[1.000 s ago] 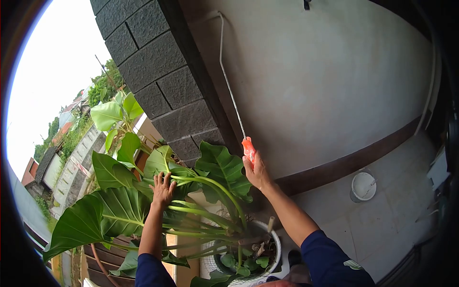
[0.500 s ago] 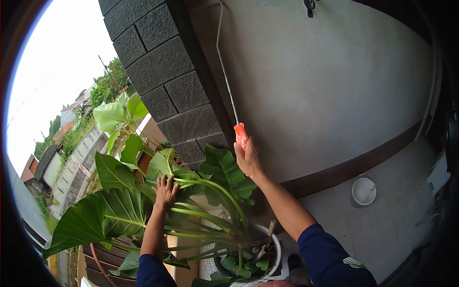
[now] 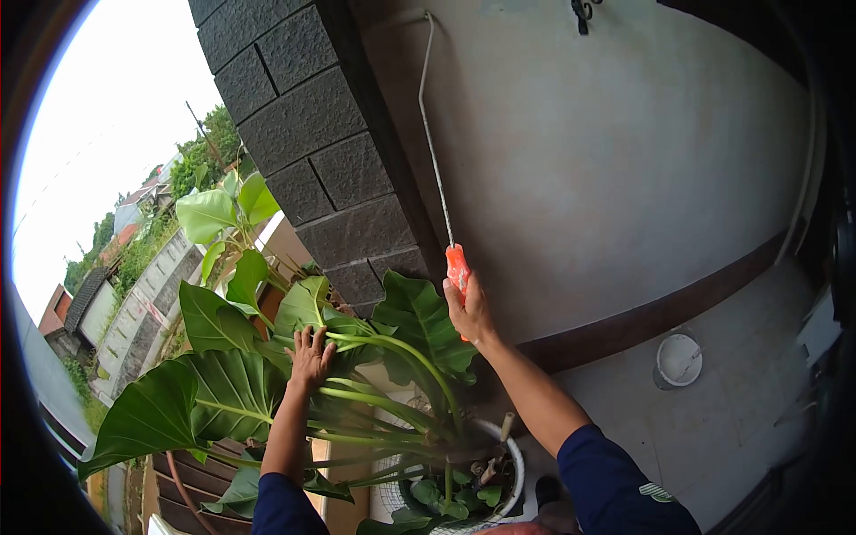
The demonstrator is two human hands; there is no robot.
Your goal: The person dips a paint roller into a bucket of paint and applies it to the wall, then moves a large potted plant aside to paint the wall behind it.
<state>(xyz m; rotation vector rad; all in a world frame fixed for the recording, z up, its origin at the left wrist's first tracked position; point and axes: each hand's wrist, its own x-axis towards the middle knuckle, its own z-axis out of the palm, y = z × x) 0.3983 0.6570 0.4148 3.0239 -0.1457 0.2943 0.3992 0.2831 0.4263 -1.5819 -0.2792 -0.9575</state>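
My right hand (image 3: 470, 309) is wrapped round the orange handle of a paint roller (image 3: 437, 169). Its long, bent metal rod runs up along the pale wall (image 3: 615, 160), and the roller end at the top is hard to make out. With fingers spread, my left hand (image 3: 311, 358) lies against the leaves and stalks of a large green plant (image 3: 236, 392), to the left of the wall. The plant grows from a white round pot (image 3: 517, 473) below my arms.
A dark block pillar (image 3: 308, 152) borders the wall on the left. On the tiled floor at right stands a bucket (image 3: 679, 360) with white stuff inside. A brown band (image 3: 642, 308) runs along the wall's foot. A black metal fitting (image 3: 582, 15) is fixed high up.
My right hand has drawn the paint roller slightly downward and to the right, so more of its upper end shows. My left hand stays on the plant.
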